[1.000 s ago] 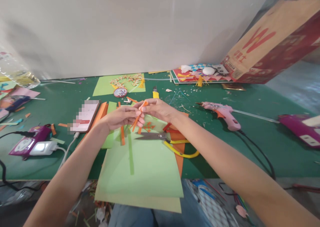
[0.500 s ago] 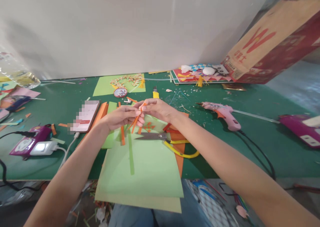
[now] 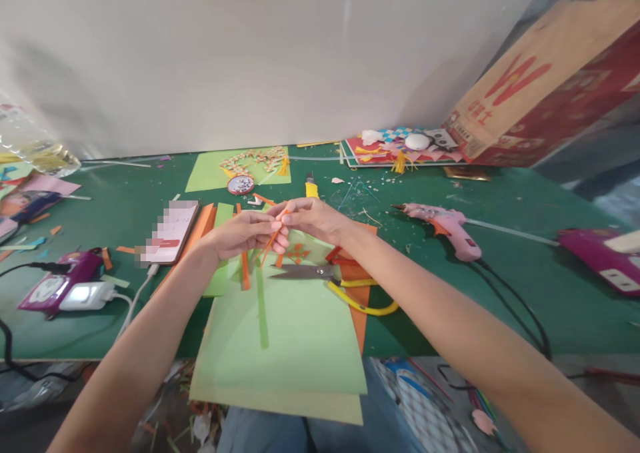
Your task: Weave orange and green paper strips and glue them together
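Between my two hands is a narrow orange paper strip (image 3: 271, 247), its lower end slanting down to the left. My left hand (image 3: 246, 232) pinches it from the left with thumb and finger. From the other side, my right hand (image 3: 315, 218) grips its upper end, the fingertips of both hands nearly meeting. Beneath them lie light green paper sheets (image 3: 285, 360) that hang over the table's front edge. Scissors with yellow and red handles (image 3: 320, 272) rest on the sheets, blades pointing left. Small orange cut pieces (image 3: 299, 253) lie just under my right hand.
A pink glue gun (image 3: 445, 225) lies to the right, its cord running to the front edge. On the left are a phone (image 3: 173, 232) and a purple power strip (image 3: 60, 283). A yellow cutter (image 3: 311, 188) lies behind my hands. A paper bag (image 3: 530, 86) stands back right.
The orange strip's lower part, which looked spread into separate ends, now appears as one narrow line. Both hands have stayed in nearly the same place.
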`<move>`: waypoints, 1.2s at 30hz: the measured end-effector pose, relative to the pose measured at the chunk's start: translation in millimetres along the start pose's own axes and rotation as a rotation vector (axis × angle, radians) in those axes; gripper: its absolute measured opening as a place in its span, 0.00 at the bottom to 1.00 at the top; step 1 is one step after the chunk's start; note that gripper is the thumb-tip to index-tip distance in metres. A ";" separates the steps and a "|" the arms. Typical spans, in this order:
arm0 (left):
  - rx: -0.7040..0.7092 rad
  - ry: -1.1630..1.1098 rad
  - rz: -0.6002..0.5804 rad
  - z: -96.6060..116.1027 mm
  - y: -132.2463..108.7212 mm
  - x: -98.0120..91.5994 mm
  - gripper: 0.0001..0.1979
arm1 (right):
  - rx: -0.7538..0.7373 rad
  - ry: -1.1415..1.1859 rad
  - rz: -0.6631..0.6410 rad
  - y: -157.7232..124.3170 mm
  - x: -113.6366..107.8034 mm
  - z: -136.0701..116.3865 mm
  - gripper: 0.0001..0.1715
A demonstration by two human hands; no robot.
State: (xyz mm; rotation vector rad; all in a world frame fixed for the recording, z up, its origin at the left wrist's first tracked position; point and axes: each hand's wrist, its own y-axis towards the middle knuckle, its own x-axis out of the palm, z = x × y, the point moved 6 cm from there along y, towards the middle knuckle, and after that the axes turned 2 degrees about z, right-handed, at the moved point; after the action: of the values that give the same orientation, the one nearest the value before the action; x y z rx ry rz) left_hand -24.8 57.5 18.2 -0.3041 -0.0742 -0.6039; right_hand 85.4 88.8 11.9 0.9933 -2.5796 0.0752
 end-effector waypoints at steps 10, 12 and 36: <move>0.023 0.009 0.013 -1.5 0.2 -2.1 0.15 | -0.022 -0.005 -0.040 -0.5 1.5 1.6 0.09; 0.026 0.008 0.004 -1.2 0.3 -1.7 0.14 | -0.010 -0.013 -0.025 -0.4 0.7 2.0 0.09; 0.024 0.007 -0.013 -0.8 -0.1 1.0 0.14 | -0.014 -0.040 -0.006 -0.1 0.7 1.4 0.10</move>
State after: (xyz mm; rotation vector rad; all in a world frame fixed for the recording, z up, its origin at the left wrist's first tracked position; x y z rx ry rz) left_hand -24.0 56.6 17.7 -0.2784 -0.0761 -0.6164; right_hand 84.5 88.1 10.8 1.0077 -2.6098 0.0361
